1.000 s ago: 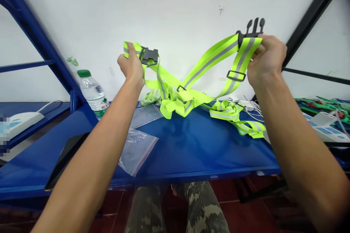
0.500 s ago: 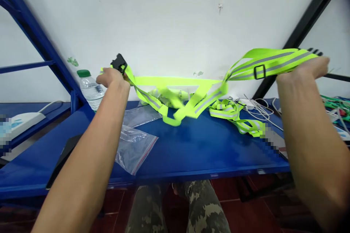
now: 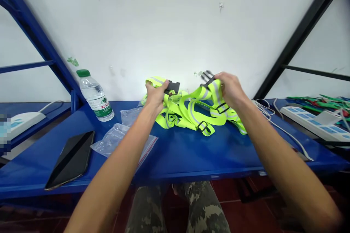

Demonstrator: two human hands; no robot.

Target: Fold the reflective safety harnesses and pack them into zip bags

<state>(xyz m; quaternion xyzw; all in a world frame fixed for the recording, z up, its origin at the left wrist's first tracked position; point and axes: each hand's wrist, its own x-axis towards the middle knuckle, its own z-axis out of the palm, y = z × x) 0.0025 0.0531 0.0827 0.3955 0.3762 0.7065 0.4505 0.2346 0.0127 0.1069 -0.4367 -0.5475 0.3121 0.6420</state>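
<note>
Between my hands a neon-yellow reflective strap harness (image 3: 195, 114) sags onto the table in loose folds. My left hand (image 3: 155, 96) is closed on one end, gripping the black socket half of its buckle (image 3: 172, 87). The black pronged half of the buckle (image 3: 207, 77) points left from my right hand (image 3: 231, 87), which is closed on that end. A gap separates the two halves. Two black strap sliders hang on the webbing, one a slider (image 3: 202, 126) low near the table. More yellow webbing lies behind and is partly hidden by the harness.
Clear zip bags (image 3: 117, 140) lie under my left forearm. A water bottle (image 3: 97, 98) and a dark phone (image 3: 72, 158) are at the left of the blue table (image 3: 175, 160). White cables (image 3: 284, 131) and a power strip (image 3: 317, 123) are at the right, below a black post (image 3: 298, 32).
Both hands have come inward from wide apart, bringing the buckle halves near each other. The stretched harness has slackened and dropped onto the table.
</note>
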